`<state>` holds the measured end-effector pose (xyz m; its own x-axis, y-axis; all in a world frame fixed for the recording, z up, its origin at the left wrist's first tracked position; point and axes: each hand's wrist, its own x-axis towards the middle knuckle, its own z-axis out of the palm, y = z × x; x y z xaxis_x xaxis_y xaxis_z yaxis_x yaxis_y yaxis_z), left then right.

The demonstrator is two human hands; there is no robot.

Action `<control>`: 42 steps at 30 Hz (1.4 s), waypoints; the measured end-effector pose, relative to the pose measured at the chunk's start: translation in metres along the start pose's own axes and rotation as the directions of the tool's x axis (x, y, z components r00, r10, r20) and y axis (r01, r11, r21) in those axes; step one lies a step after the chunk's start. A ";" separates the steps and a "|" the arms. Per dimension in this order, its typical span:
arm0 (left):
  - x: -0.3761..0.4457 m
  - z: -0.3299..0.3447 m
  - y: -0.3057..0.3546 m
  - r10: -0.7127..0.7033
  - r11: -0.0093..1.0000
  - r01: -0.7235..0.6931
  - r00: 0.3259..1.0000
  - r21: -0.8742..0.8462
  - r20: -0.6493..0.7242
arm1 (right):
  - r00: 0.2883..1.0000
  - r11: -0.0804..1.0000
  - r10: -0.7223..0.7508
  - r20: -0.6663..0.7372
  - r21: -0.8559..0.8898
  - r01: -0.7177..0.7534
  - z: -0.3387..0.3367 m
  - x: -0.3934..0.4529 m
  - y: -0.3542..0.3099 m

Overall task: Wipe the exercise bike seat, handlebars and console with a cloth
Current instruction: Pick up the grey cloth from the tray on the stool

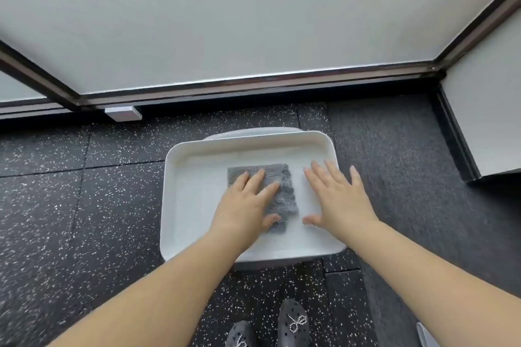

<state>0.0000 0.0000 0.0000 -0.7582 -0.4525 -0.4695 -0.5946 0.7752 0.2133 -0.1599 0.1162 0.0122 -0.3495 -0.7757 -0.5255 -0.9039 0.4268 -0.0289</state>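
Seemingly flat, left hand (244, 205) presses cloth (277, 191) in tray (180, 205).

We found the tray (180, 205) on the floor (84, 205), directly before the window frame (253, 84) and ahead of the person's shoes (293, 321). The cloth (282, 186) lay inside the tray, near its centre. The left hand (245, 205) rested flat on the cloth's left part; the right hand (338, 197) was just right of the cloth, over the tray. A small block (123, 113) sat at the frame's base, behind and left of the tray.
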 end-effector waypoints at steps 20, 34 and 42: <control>-0.012 -0.068 -0.006 -0.141 0.981 0.110 0.970 -0.162 -0.197 | 0.980 0.968 0.049 -0.195 0.252 0.002 -0.047 -0.014 -0.005; -0.122 -0.261 0.086 0.045 0.923 -0.249 0.828 -0.295 -0.559 | 0.922 0.527 0.175 -0.345 0.824 0.208 -0.247 -0.141 -0.013; -0.172 -0.297 0.104 0.284 0.833 -0.523 0.686 -0.181 -0.670 | 0.844 0.234 0.396 -0.363 0.928 0.290 -0.286 -0.210 -0.023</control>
<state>-0.0113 0.0272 0.3575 -0.8682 -0.3852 0.3129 -0.1474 0.8022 0.5785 -0.1365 0.1364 0.3660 -0.7419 -0.6544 -0.1457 -0.0841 0.3064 -0.9482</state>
